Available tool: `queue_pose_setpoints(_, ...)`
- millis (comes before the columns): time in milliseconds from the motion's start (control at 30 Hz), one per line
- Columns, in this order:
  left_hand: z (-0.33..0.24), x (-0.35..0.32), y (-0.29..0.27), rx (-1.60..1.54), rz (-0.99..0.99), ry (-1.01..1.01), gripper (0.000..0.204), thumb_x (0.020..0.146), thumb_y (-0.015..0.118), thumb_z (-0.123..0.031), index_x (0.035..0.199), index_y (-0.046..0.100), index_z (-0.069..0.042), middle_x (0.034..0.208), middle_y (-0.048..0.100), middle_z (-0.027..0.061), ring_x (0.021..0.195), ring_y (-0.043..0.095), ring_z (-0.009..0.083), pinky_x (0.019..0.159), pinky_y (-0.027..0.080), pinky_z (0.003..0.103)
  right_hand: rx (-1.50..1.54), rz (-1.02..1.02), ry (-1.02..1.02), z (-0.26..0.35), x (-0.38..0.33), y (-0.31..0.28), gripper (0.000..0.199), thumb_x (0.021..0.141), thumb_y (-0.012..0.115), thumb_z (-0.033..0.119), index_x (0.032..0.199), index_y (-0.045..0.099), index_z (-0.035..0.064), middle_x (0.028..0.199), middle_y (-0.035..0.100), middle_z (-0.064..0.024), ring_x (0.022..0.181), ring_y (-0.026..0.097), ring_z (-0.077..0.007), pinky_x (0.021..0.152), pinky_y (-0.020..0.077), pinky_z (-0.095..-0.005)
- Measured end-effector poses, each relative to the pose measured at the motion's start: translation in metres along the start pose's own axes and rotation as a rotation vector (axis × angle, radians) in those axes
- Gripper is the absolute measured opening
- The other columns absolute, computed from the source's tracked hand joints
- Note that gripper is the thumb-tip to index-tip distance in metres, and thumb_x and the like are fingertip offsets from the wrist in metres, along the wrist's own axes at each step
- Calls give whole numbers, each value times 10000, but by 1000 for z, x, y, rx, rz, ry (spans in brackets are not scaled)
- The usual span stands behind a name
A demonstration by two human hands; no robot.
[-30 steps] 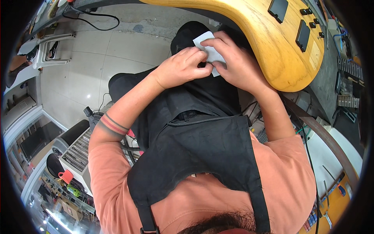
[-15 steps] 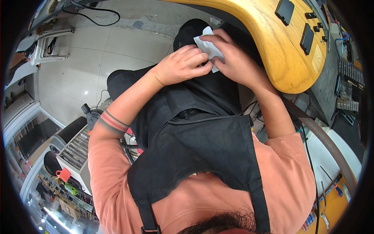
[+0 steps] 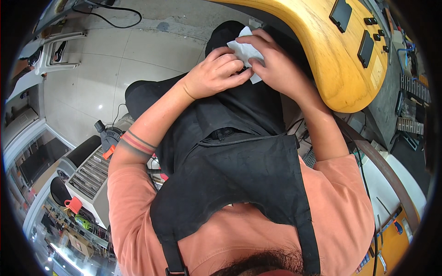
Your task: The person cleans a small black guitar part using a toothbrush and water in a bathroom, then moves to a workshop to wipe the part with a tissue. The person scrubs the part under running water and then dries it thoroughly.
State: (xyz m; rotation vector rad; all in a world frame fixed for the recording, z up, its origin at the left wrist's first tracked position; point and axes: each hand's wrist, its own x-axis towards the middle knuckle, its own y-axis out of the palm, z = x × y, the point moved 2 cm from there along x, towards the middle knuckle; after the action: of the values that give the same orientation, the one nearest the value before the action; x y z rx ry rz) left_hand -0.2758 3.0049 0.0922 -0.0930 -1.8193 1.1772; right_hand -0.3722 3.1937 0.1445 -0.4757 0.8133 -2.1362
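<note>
A crumpled white sheet of tissue or paper (image 3: 244, 48) is gripped in my right hand (image 3: 278, 66) over my apron-covered lap. Its corners stick out past the thumb and fingers. My left hand (image 3: 216, 71) meets it from the left, fingers curled and tips pressed together against the sheet's near side. Whatever lies between those fingertips is hidden; only a small dark bit shows there. Close by on the right is an electric bass or guitar body (image 3: 317, 41) of yellow wood, with two black pickups (image 3: 366, 48) and several black knobs (image 3: 378, 37). Neither hand touches it.
Right of the body runs a dark bench edge (image 3: 391, 101) with fretted necks (image 3: 412, 125). Tools lie on an orange surface (image 3: 398, 244) at lower right. A white plastic chair (image 3: 50, 55), a black cable (image 3: 115, 23) and a drawer-like rack (image 3: 87, 177) are on the left.
My left fingers have opened slightly and shifted along the sheet. The right hand has changed its hold a little, with the thumb tip higher on the sheet.
</note>
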Motion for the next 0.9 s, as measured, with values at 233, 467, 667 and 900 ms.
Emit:
queue_pose_setpoints(233, 3, -3, 5, 57, -16, 38, 365, 847, 742, -143, 1210, 760, -182, 1121, 607, 11, 1034, 656, 205, 990, 581, 391, 3, -14, -15, -1, 5, -3, 487, 942, 702, 61, 1424, 643, 103, 1359, 663, -167, 1236, 692, -401, 1026, 561, -448)
queue_pose_setpoints(467, 6, 5, 3, 32, -51, 107, 424, 778, 785, -118, 1196, 799, -190, 1043, 531, 28, 1007, 627, 221, 924, 606, 389, 133, -131, 270, -2, 18, 8, 661, 919, 816, 184, 1533, 579, 135, 1403, 676, -214, 1330, 661, -360, 1087, 527, -418)
queue_pose_setpoints(667, 8, 3, 0, 10, -16, 125, 433, 781, 760, -123, 1208, 790, -188, 1048, 530, 27, 989, 636, 226, 928, 606, 382, 387, 22, 344, -27, 26, 16, 658, 910, 791, 160, 1534, 587, 103, 1323, 686, -156, 1199, 671, -249, 1031, 541, -372)
queue_pose_setpoints(900, 10, 2, 3, -5, -16, 136, 426, 782, 775, -126, 1203, 788, -188, 1055, 541, 29, 987, 654, 234, 922, 607, 381, 443, 131, 203, -19, 41, 16, 658, 904, 753, 123, 1538, 581, 107, 1260, 690, -117, 1109, 669, -217, 982, 549, -349)
